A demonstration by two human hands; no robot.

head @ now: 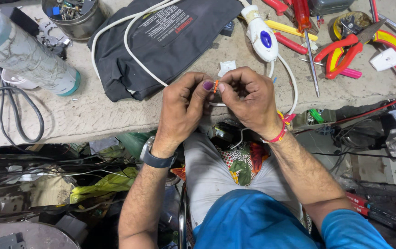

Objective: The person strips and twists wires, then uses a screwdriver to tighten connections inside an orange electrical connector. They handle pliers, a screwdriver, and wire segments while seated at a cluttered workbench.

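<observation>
- A tiny orange part (216,85) sits pinched between my two hands, held just above the near edge of the worktop (92,115); it is too small to tell its exact shape.
- My left hand (184,103) has its grip narrow, thumb and forefinger closed on the part's left side.
- My right hand (248,99) does the same from the right, grip tight on the part, the other fingers curled in.
- To do this well, I judge that I should keep both wrists steady and close, press with the fingertips only, and hold the part over the worktop so that a slip does not drop it into the clutter below.
- A white cord (128,46) passes just behind my hands; it looks smooth and rubbery, looping over a black cloth pouch (170,50).
- The cord joins a white plastic switch (262,37) with a blue oval button.
- To the right lie red-and-yellow pliers (345,50) and a screwdriver (306,32) with a red handle and a thin steel shaft.
- At far left stand a pale cylinder (27,50) lying tilted and a metal tin (75,18) of small bits.
- The worktop is rough, grey and gritty.
</observation>
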